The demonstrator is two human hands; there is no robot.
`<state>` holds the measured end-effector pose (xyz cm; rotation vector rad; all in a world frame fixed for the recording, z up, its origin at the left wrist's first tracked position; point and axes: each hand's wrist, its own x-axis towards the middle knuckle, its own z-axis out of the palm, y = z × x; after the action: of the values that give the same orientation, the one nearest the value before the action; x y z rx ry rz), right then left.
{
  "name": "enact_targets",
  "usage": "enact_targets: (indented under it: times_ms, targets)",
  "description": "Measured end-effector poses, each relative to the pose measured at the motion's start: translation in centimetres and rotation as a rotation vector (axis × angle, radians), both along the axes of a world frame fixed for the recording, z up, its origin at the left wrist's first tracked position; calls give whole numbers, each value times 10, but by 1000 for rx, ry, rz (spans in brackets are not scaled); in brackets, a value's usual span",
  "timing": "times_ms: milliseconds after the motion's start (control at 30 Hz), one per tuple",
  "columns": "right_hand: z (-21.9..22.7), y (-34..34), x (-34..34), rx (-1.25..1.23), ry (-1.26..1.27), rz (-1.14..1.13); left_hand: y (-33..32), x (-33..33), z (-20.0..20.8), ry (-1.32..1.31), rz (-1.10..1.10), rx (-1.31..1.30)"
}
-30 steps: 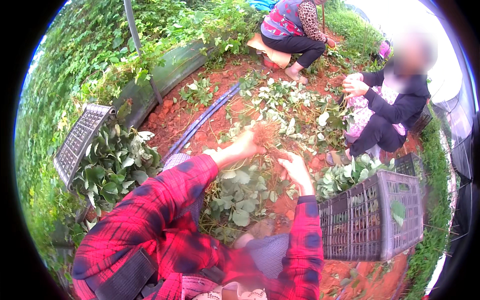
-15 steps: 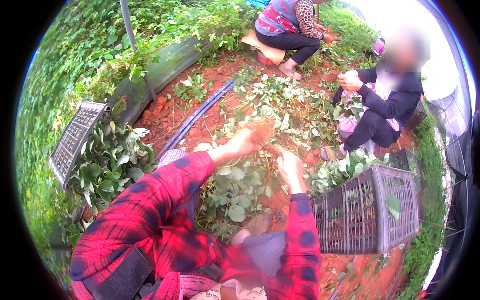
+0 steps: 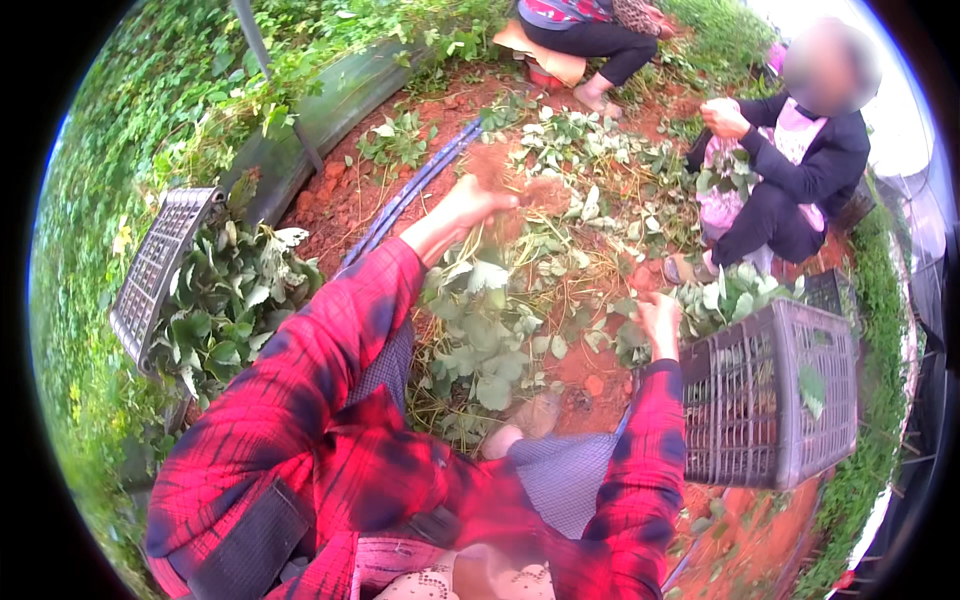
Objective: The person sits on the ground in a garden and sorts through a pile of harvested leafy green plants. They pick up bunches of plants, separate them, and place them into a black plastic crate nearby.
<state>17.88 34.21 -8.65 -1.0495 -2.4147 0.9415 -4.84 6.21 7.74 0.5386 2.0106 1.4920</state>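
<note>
My left hand (image 3: 472, 208), in a red and black plaid sleeve, grips a bunch of strawberry seedlings. Their brown roots (image 3: 522, 192) stick out past the fingers, blurred, and the green leaves (image 3: 480, 335) hang below over the ground. My right hand (image 3: 658, 322) is apart from the bunch, its fingers curled beside leafy plants at the near end of a dark plastic crate (image 3: 775, 395). What those fingers hold, if anything, is too small to make out.
More seedlings (image 3: 235, 300) fill a tilted crate (image 3: 165, 270) at the left. Pulled plants lie across red soil beside a blue hose (image 3: 415, 190). One co-worker (image 3: 800, 180) sits at the right, another (image 3: 580, 45) farther back. A metal pole (image 3: 262, 60) stands at the back left.
My hands have moved apart. The left has gone up and left with the seedlings, while the right has let go of the roots' side and shifted right, toward the crate.
</note>
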Motion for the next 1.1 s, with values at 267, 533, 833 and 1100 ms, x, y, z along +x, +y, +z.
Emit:
enact_targets:
  times_ms: [267,533,833,1100]
  targets:
    - [64,-54,-40,63,-14,80,-22,-38,-41,-715,-156,308]
    - [116,-169,-101,-704,465,479,-24,1,-16,-814,-116,196]
    - [103,-141,-99,-30,349,371,-20,-5,-43,-480,-217,96]
    - [51,-36,-54,336,-43,-193,-23,-15,-51,-401,-44,176]
